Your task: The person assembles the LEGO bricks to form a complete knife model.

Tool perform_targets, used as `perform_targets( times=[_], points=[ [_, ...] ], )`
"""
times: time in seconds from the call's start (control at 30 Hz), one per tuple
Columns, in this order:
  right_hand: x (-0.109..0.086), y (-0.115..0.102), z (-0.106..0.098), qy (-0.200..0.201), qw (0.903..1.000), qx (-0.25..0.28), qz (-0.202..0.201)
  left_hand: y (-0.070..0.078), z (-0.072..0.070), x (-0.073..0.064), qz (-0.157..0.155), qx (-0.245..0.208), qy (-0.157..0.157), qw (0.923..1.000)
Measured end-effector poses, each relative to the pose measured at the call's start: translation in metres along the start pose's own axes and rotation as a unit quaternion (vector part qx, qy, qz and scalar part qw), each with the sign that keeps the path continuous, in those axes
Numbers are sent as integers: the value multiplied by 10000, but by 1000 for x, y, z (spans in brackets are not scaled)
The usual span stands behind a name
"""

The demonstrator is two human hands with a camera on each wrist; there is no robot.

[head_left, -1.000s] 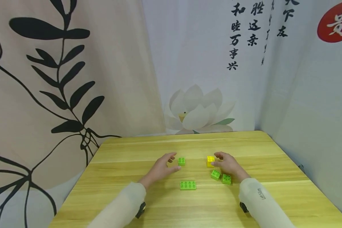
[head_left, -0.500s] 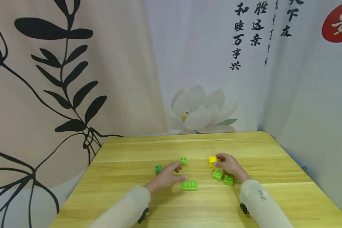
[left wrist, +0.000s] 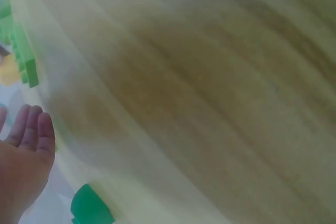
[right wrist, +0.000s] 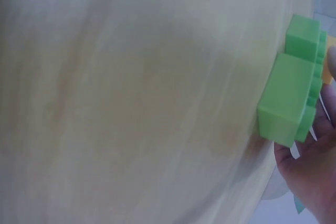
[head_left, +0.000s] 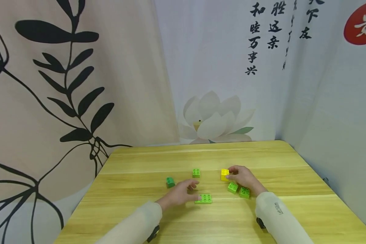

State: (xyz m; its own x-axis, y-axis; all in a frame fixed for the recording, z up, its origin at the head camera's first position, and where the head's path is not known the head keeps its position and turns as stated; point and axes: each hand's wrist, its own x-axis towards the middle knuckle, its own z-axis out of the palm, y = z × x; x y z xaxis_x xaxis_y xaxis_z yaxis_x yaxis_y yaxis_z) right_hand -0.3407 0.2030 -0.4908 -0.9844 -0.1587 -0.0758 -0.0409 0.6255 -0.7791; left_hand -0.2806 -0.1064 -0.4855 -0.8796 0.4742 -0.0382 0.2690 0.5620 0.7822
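Observation:
My right hand (head_left: 244,177) pinches a yellow toy brick (head_left: 224,174) between thumb and fingers at its right side. In the right wrist view the yellow brick (right wrist: 329,61) is mostly hidden behind two light green bricks. My left hand (head_left: 179,194) holds nothing, fingers loosely bent. Its thumb overlaps the left end of a long light green brick (head_left: 205,199); whether they touch I cannot tell. Beyond that hand lies a small light green brick (head_left: 196,173). A dark green brick with a rounded side (left wrist: 92,205) sits to its left.
Two small light green bricks, one (head_left: 232,187) beside the other (head_left: 244,192), lie just in front of the right hand. All rest on a wooden table (head_left: 134,169). Printed curtains (head_left: 134,84) hang behind it and along the right side.
My left hand has come back toward the near side, to the long green brick, uncovering the dark green brick. My right hand has shifted slightly left with the yellow brick.

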Motion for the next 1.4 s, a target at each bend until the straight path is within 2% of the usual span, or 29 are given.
perform_targets(
  times=[0.13,0.47,0.83,1.4],
  points=[
    [0,-4,3,-59,10000,12,9,-1,2,-2,-23,-105,-34,9999],
    [-2,-8,11,-231,9992,31,-311,-7,8,-5,-187,-184,229,9994],
    [-7,-16,22,-425,9973,-62,-594,-15,17,-2,189,504,234,9983],
    [-10,-30,40,-625,9957,-160,-664,-16,19,1,525,984,202,9936]
  ],
)
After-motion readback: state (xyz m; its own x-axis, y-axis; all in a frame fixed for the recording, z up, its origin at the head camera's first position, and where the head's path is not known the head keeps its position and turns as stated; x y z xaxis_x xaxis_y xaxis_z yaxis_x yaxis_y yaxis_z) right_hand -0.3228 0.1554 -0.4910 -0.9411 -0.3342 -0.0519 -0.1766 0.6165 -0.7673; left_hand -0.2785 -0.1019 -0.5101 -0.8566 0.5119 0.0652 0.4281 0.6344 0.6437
